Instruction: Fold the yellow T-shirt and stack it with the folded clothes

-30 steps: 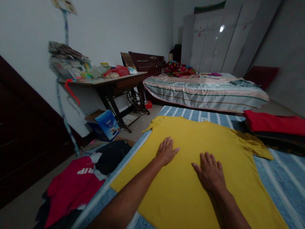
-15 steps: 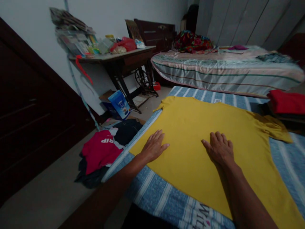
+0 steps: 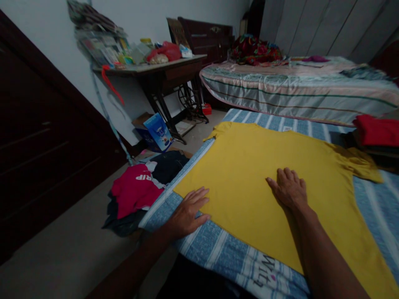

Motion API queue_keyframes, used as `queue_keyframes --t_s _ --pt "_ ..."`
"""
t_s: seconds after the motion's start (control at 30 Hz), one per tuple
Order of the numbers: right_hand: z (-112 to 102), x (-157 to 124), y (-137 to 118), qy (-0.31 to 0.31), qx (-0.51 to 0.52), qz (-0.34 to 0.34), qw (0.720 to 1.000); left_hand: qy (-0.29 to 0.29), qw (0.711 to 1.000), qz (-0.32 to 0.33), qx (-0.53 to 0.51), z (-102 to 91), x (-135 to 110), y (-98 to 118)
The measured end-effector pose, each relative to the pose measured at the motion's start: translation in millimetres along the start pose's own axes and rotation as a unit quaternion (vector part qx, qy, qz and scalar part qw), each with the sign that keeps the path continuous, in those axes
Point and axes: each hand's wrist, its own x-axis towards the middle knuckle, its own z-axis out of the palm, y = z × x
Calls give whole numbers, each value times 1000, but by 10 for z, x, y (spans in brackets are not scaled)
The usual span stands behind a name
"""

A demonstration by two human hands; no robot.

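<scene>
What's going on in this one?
A person has a yellow T-shirt spread flat on a blue striped bed cover. The right hand lies palm down on the shirt's middle. The left hand rests open at the shirt's near corner, partly on the cover. A red garment lies heaped on the floor to the left, and a folded red one sits far right.

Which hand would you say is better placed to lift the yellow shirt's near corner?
Probably the left hand: its fingers rest on that corner of the yellow shirt, whereas the right hand lies flat mid-shirt, away from any edge.
</scene>
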Motion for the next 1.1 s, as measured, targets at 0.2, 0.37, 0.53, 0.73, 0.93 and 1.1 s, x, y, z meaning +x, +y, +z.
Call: queue_keyframes --t_s 0.2,0.37,0.53,0.73,0.93,1.1 --pt "24 22 23 -9 1 3 1000 -29 997 36 -54 -52 35 77" --pt "-2 12 18 0 -7 -6 1000 -47 997 33 -49 -52 88 93" --pt "6 25 24 -7 -6 0 1000 -62 997 32 -39 -70 101 112" --pt "23 31 28 0 -9 1 1000 -95 994 28 -35 -106 106 83" --pt "1 19 15 -5 -7 2 1000 -92 995 42 -12 -99 131 83" --pt "-19 26 13 -12 -2 3 1000 -85 995 45 -4 -89 149 80"
